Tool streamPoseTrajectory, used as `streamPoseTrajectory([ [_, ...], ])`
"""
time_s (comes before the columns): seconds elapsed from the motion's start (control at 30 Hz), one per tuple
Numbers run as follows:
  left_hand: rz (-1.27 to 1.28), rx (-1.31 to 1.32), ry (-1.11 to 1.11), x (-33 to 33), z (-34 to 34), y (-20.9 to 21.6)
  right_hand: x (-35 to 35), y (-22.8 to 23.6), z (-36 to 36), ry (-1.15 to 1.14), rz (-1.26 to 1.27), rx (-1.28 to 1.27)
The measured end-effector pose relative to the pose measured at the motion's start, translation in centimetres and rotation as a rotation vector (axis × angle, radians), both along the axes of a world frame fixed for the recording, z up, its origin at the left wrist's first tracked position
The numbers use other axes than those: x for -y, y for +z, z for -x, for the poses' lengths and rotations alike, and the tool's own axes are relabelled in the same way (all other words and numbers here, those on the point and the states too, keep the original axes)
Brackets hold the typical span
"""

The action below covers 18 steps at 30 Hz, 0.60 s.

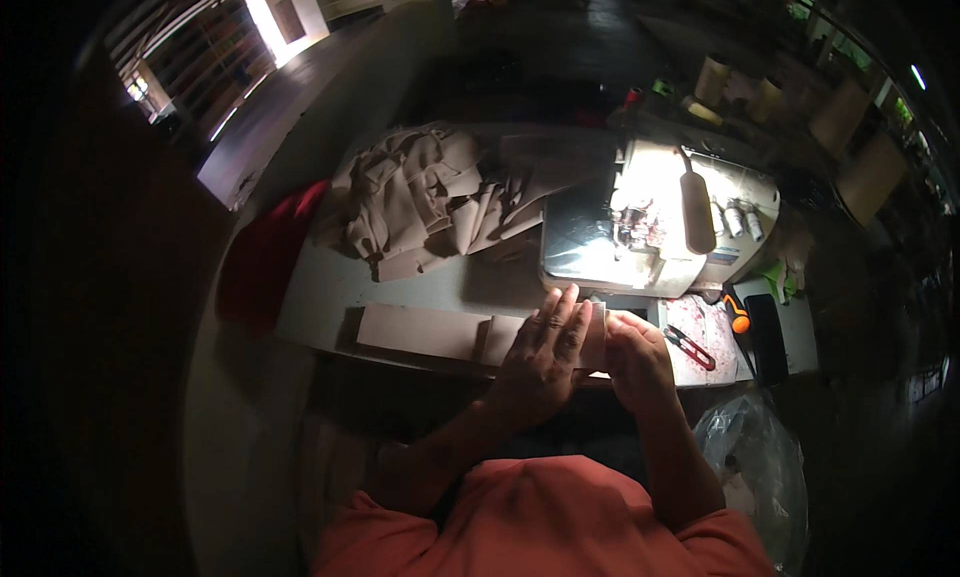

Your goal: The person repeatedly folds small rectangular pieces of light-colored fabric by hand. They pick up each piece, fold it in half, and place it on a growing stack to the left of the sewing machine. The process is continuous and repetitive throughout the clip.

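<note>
A long beige fabric strip (425,330) lies along the front edge of the white table (318,295), with a second folded piece (497,339) over its right part. My left hand (543,359) rests flat on the fabric, fingers stretched out. At the strip's right end, my right hand (640,359) pinches the cloth's edge between thumb and fingers; part of that grip is hidden. Just beyond both hands stands a white sewing machine (590,239), brightly lit around its needle area. Thread snips with red handles (692,348) lie right of my right hand.
A heap of beige fabric pieces (415,199) covers the table's far left. Orange-handled scissors (739,323) and a black flat object (766,339) lie at the right. A clear plastic bag (758,447) hangs below the right edge. Thread cones (711,80) stand behind; red cloth (268,252) is at left.
</note>
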<state>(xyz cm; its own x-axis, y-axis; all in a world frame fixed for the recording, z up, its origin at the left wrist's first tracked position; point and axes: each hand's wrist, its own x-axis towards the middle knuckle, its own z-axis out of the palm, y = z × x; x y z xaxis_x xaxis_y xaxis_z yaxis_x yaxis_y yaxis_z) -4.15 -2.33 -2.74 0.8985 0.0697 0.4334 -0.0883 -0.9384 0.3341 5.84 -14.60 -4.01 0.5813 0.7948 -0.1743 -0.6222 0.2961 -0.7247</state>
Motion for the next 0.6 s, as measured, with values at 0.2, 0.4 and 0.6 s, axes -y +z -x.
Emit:
streamPoseTrajectory([
  [0.2, 0.196, -0.062, -0.154, 0.3, -0.6, 0.5, 0.9, 1.4, 0.5, -0.018, 0.162, 0.274],
  [0.4, 1.013, -0.259, -0.24, -2.8, -3.1, 1.6, 0.7, 3.3, 0.6, -0.075, 0.211, 0.688],
  [0.6, 0.989, -0.291, -0.078, -2.9, -3.4, 3.5, 1.5, 2.9, 0.2, 0.083, 0.292, 0.328],
])
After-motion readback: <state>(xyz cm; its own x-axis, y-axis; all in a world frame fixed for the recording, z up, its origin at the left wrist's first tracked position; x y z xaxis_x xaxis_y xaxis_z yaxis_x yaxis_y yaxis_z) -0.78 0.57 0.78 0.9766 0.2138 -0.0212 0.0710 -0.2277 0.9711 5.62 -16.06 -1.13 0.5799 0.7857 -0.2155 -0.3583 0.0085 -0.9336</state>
